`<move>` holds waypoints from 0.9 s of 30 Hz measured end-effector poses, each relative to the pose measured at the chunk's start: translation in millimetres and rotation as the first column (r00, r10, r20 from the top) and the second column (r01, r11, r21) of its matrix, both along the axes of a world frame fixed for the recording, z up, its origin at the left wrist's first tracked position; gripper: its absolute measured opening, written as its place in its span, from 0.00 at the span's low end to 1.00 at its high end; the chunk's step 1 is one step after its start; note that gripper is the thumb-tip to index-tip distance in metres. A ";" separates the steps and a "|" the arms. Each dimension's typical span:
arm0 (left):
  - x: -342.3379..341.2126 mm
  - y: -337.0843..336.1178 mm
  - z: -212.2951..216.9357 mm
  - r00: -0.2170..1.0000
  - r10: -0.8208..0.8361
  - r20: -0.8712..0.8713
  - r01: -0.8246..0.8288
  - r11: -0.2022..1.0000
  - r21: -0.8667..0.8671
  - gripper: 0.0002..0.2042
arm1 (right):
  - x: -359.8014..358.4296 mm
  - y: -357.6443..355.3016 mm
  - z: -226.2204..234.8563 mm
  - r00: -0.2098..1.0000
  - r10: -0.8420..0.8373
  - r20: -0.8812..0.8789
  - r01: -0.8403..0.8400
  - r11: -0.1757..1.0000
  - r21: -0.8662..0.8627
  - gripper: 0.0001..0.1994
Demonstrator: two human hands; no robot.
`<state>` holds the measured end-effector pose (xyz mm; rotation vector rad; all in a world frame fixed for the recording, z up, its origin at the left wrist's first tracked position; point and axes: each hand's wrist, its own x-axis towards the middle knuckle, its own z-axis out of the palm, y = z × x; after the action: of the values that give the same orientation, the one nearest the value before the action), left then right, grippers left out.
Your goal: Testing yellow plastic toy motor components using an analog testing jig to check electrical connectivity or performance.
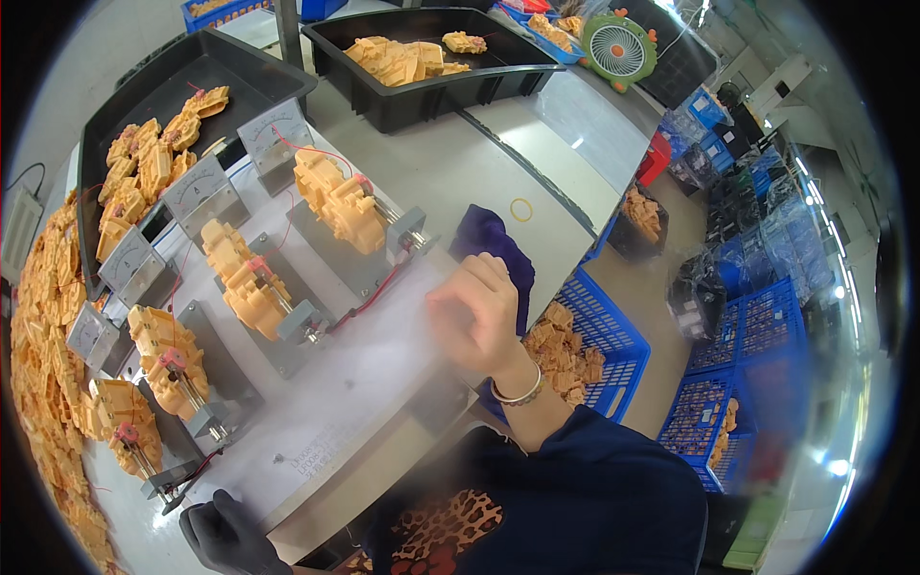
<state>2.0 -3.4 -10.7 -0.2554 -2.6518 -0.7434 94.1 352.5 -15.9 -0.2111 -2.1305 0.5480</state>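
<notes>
Yellow housing [340,199] left of right hand [479,314]

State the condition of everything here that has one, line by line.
Black-gloved left hand, grip unclear
Bare right hand, curled, blurred
Four yellow plastic assemblies, seated on grey fixtures
Four white-faced dial meters, needle positions unclear
Two black rectangular plastic trays, open, partly filled
Blue perforated plastic basket, open, partly filled
Purple cloth, crumpled
Thin yellow ring-shaped band, lying loose
Green round fan, spinning or not unclear
</notes>
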 end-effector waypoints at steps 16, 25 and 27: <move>-3.4 -13.0 -5.1 0.984 -0.124 -0.127 0.115 0.991 -0.075 0.10 | -26.9 -63.3 30.4 0.888 0.454 -0.076 -0.455 0.840 -0.294 0.06; 0.5 -19.9 10.2 0.949 -0.315 -0.030 0.302 0.871 0.387 0.08 | -26.8 -65.0 30.3 0.880 0.474 0.033 -0.427 0.819 -0.384 0.06; 1.3 -19.8 14.8 0.956 -0.293 0.017 0.266 0.889 0.372 0.08 | -27.1 -65.6 30.5 0.878 0.478 0.041 -0.426 0.817 -0.388 0.06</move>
<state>3.3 -23.2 4.2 -0.5226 -2.5026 -1.3452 67.0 286.9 14.6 0.0648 -2.1994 1.2553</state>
